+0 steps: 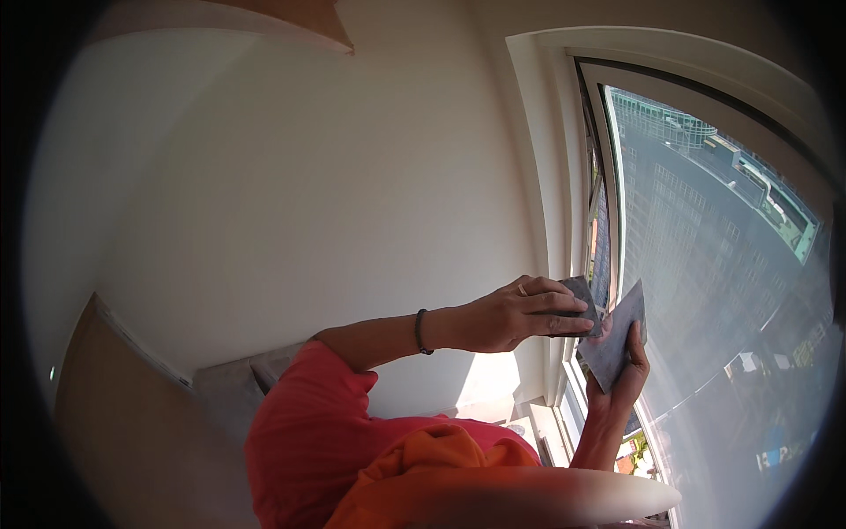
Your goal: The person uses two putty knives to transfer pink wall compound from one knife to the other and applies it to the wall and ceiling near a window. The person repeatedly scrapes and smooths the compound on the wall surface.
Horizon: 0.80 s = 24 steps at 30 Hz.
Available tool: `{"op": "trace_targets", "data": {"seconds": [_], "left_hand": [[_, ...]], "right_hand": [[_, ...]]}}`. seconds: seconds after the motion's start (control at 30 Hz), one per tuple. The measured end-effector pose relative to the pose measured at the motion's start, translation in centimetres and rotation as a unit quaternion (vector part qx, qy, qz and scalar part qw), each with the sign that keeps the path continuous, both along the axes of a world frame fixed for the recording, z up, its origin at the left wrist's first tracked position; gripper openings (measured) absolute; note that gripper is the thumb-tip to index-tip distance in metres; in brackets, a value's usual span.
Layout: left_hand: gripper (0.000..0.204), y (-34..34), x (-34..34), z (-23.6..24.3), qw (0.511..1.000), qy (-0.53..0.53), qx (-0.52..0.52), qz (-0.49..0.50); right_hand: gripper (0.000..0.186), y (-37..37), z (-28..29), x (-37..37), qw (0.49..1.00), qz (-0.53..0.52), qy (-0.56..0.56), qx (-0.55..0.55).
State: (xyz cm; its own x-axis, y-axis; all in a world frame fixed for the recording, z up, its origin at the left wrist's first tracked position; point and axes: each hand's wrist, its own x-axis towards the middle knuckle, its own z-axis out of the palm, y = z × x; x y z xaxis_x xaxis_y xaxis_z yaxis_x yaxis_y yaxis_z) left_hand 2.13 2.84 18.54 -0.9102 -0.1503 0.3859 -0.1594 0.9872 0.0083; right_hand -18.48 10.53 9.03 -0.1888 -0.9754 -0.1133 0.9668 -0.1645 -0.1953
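My left hand [529, 313] is closed around a dark grey flat rectangular piece [582, 287], its fingers lying across the face. A dark bracelet circles that wrist. My right hand [627, 370] grips a thin, lighter grey square plate [622, 322] along its edge, the thumb along the right side. The plate is tilted, one corner pointing up. The two pieces are held close together in front of the window, almost meeting at their facing edges; whether they touch I cannot tell. Part of the dark piece is hidden behind my left fingers.
A tall window [705, 229] with a pale frame fills the right side, buildings showing far below. A plain light wall [352, 176] stands ahead. Sunlight falls near its base. A brown panel [123, 414] stands at the lower left. Orange cloth [432, 454] lies over my red clothing.
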Motion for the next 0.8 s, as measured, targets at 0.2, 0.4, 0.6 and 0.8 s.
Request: {"op": "trace_targets", "data": {"seconds": [0.2,0.4,0.6,0.8], "left_hand": [[0.058,-1.3,2.7,3.4,0.97,0.054,-0.173,0.164],[0.059,0.3,2.0,4.7,0.949,-0.002,-0.262,0.175],[0.057,0.1,0.9,5.1,0.948,-0.046,-0.282,0.138],[0.048,-1.0,2.4,5.9,0.976,-0.025,-0.191,0.103]], "right_hand": [[0.037,-1.4,2.6,-0.3,0.983,-0.142,0.115,-0.019],[0.03,-2.0,5.1,0.7,0.948,-0.244,0.204,-0.021],[0.026,-2.6,5.2,1.4,0.936,-0.265,0.23,-0.025],[0.028,-3.2,4.7,0.0,0.922,-0.318,0.219,-0.012]]}}
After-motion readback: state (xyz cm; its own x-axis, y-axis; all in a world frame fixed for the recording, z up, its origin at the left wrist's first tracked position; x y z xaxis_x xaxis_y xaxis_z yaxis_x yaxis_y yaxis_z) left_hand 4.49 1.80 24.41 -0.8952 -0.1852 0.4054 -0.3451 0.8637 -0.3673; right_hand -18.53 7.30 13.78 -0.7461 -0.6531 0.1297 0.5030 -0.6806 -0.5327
